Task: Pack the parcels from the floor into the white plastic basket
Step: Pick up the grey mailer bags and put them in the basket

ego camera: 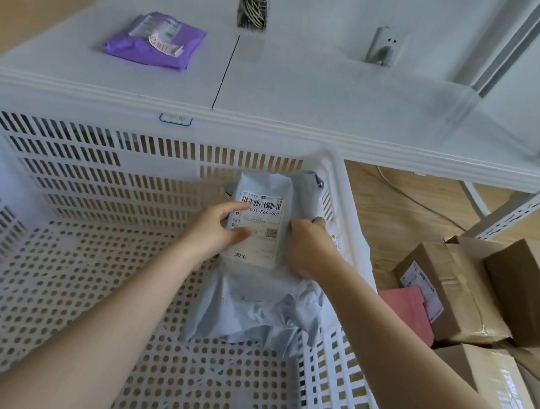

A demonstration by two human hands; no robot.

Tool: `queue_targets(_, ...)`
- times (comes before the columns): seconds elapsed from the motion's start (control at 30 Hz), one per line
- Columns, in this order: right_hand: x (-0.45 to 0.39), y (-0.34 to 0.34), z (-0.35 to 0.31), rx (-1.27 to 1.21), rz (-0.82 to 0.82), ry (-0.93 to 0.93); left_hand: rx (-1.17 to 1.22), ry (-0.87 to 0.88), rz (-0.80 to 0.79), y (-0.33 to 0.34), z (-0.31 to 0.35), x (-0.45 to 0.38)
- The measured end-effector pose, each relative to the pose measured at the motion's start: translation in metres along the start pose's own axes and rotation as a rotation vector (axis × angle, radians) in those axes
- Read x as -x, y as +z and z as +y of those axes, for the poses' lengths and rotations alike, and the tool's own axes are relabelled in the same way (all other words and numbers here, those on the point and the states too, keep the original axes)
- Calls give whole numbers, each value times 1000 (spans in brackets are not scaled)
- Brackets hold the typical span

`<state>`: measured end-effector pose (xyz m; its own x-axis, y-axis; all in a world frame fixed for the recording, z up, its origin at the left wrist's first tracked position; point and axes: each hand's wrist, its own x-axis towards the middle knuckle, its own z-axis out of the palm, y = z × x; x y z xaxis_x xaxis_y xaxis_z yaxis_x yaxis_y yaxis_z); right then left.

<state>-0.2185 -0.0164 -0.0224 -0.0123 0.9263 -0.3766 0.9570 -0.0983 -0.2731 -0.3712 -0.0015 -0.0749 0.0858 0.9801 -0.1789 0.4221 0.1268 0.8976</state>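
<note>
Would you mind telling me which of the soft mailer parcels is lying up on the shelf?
The purple mailer, alone on the white shelf; the grey ones are in the basket.

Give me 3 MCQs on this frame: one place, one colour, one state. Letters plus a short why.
1. Where in the white basket is the labelled parcel?
A. far right corner
B. near left corner
C. centre of the floor

2. What colour is the mailer on the shelf?
A. red
B. purple
C. green

3. What are the hands doing?
A. both are on the labelled parcel
B. both hang clear of it
C. only one touches it

Key:
1 A, it sits against the far wall beside the right wall.
2 B, a purple bag lies flat on the shelf.
3 A, the left hand lies on the label and the right hand grips its right edge.
</note>
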Motion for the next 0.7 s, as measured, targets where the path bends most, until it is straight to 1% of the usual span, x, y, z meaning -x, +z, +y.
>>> queue_targets(0.1,-3,2,2,47,-9,-17,-82,17,87,6,0,-1)
queue_targets(0.23,2,-2,3,109,62,-61,-151,17,103,7,4,-1)
queue_targets(0.3,8,-6,4,115,97,-92,-227,15,110,6,8,-1)
queue_targets(0.4,19,-20,9,81,225,-158,-339,19,134,5,16,2)
queue_targets(0.5,33,-44,23,4,393,-207,-362,45,190,7,32,3)
queue_targets(0.6,43,-67,51,-82,518,-180,-350,120,243,14,58,9)
queue_targets(0.7,48,-78,86,-107,512,-71,-360,209,253,28,91,14)
